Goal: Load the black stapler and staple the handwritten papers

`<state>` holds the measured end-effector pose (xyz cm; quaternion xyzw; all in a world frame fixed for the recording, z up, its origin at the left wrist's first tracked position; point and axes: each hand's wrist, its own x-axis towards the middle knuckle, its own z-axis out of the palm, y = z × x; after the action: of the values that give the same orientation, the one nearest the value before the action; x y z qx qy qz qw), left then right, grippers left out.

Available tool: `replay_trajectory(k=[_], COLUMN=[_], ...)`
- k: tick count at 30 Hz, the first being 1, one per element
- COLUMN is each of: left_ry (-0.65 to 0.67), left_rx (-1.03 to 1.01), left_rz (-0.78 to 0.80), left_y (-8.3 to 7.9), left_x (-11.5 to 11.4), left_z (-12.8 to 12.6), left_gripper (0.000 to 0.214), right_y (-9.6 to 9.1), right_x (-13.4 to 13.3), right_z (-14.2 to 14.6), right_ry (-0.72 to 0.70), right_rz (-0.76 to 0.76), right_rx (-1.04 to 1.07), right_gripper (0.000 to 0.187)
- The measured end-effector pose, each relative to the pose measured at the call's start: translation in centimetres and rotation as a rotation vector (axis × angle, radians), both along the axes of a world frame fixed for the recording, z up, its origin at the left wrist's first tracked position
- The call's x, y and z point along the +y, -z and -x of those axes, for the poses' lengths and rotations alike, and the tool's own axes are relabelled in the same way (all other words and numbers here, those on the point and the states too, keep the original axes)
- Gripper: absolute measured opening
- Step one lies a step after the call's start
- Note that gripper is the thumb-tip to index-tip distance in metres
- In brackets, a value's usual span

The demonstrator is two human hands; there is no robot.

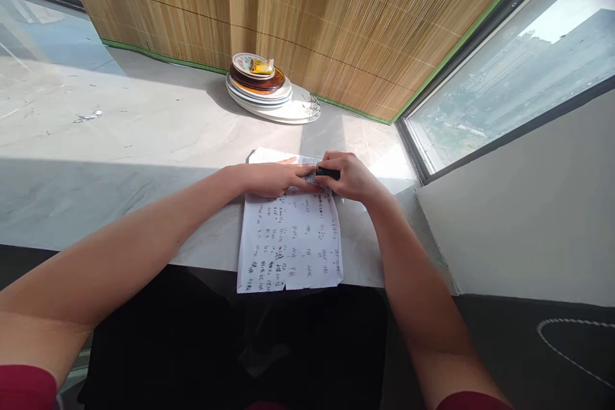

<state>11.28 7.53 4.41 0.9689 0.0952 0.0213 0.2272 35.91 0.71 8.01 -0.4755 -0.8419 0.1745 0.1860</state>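
At six o'clock, a white, creased paper sheet covered in dark handwriting (pixel 293 237) juts just past the front edge of a pale, grey-veined stone-look counter (pixel 192 218). It should be light, limp and easily torn, apt to slide on the smooth surface; a flat palm or a pinch at the side edges would suit it. Toward its twelve o'clock end, the left hand (pixel 273 179) lies flat with fingers stretched out on the paper. At one o'clock on the sheet, the right hand (pixel 350 174) grips a small black block-shaped object (pixel 328 173), probably stiff and light, best held by its sides; its exact kind cannot be told. Beyond, near twelve o'clock, stands a stack of white and amber-brown plates (pixel 259 97), likely heavy, slippery and breakable, before a tan slatted blind with green edging (pixel 288 0).
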Motion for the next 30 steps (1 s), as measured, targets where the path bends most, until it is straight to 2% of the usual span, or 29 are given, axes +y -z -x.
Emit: replay_trajectory(k=[6, 9, 14, 16, 19, 22, 25, 27, 30], left_ry=[-0.014, -0.020, -0.026, -0.020, -0.025, -0.035, -0.039, -0.040, -0.036], left_rx=[-0.026, -0.038, 0.054, 0.078, 0.088, 0.065, 0.038, 0.038, 0.040], left_rz=[0.000, 0.014, -0.008, -0.029, -0.047, -0.055, -0.074, -0.088, -0.101], left_y=[0.7, 0.6, -0.3, -0.5, -0.4, -0.1, 0.1, 0.1, 0.1], left_x=[0.4, 0.4, 0.0, -0.1, 0.0, 0.2, 0.5, 0.6, 0.8], left_z=[0.0, 0.1, 0.1, 0.0, 0.0, 0.1, 0.2, 0.3, 0.4], left_gripper=[0.077, 0.075, 0.087, 0.090, 0.089, 0.085, 0.075, 0.068, 0.066], right_y=[0.6, 0.8, 0.5, 0.3, 0.5, 1.1, 2.1, 2.6, 2.6], right_x=[0.1, 0.1, 0.3, 0.6, 1.0, 1.3, 1.6, 1.8, 1.9], right_z=[1.0, 0.8, -1.9, -3.4, -5.6, -7.5, -8.6, -8.3, -6.0], right_ry=[-0.044, -0.059, -0.081, -0.102, -0.079, 0.030, 0.216, 0.374, 0.642], right_rz=[-0.113, -0.115, -0.114, -0.043, 0.028, -0.004, -0.048, -0.096, -0.241], right_rx=[-0.200, -0.177, 0.157, 0.166, 0.041, -0.002, 0.036, 0.051, 0.108], right_gripper=[0.013, 0.010, 0.018, 0.023, 0.028, 0.028, 0.025, 0.026, 0.031])
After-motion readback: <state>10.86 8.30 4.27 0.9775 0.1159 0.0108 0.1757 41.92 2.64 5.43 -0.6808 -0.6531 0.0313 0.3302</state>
